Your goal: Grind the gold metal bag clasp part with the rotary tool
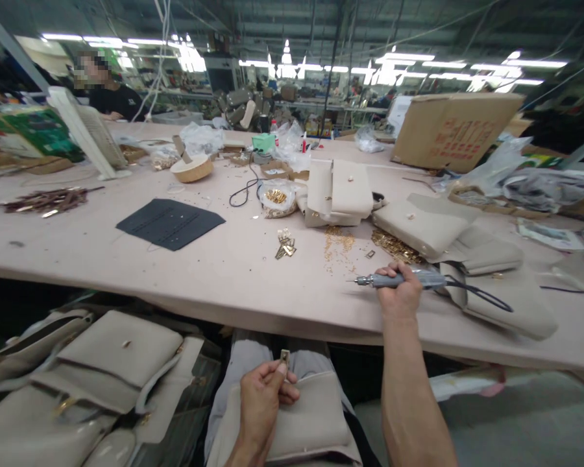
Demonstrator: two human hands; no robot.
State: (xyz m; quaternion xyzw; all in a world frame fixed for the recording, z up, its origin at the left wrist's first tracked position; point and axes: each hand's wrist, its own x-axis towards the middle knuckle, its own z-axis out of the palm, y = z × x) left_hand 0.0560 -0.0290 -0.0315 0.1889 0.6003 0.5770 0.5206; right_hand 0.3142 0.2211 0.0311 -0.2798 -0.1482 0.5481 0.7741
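Observation:
My right hand (400, 292) grips a grey electric screwdriver (399, 280) that lies flat on the pink table (224, 272), its tip pointing left and its black cord trailing right. My left hand (263, 395) is down over my lap, pinching a small brass metal fitting (285, 357) between thumb and fingers. Under that hand a beige leather bag (311, 415) rests on my knees. Loose brass fittings (285, 246) and small gold screws (338, 243) lie scattered on the table ahead of the screwdriver.
Beige bags (340, 191) and bag flaps (418, 227) pile at the table's right. More beige bags (102, 370) are stacked low at the left. A black leather panel (170, 222), a cardboard box (452, 130) and a round basket (191, 168) sit farther off. A person in black (111, 97) sits at the far left.

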